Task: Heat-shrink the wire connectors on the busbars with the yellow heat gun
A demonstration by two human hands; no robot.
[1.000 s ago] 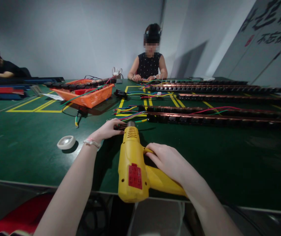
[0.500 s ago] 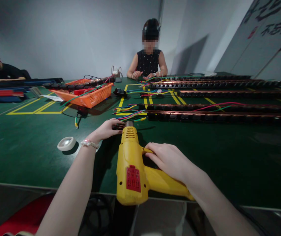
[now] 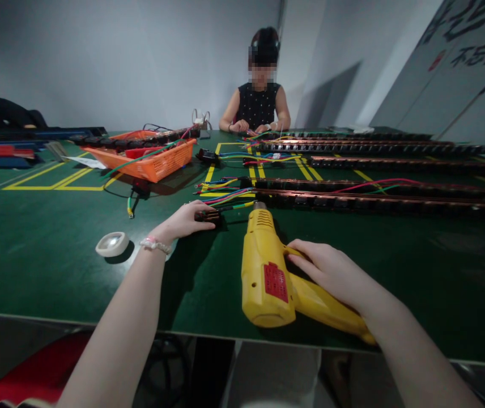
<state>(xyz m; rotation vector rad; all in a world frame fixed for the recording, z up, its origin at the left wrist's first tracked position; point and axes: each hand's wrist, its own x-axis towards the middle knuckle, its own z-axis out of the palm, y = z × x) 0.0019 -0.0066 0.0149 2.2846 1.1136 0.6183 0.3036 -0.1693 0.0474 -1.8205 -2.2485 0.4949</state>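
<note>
My right hand point(image 3: 331, 269) is wrapped round the handle of a yellow heat gun point(image 3: 266, 272), whose metal nozzle points away from me at a yellow-green wire point(image 3: 242, 205). The fingers of my left hand point(image 3: 187, 220) are closed on a small dark connector piece point(image 3: 207, 216) with copper-coloured strips, left of the nozzle. Coloured wires point(image 3: 229, 195) lie just beyond it and run to the long black and copper strip point(image 3: 353, 204).
On the green table point(image 3: 174, 300) are a roll of white tape point(image 3: 112, 244) and an orange basket point(image 3: 153, 164) heaped with wired parts. More long strips point(image 3: 374, 148) lie farther back. A person point(image 3: 258, 107) sits across the table; another is at the far left.
The heat gun has moved right with my right hand, away from the small connector piece. My left hand stays closed on that piece, nearly in the same place.
</note>
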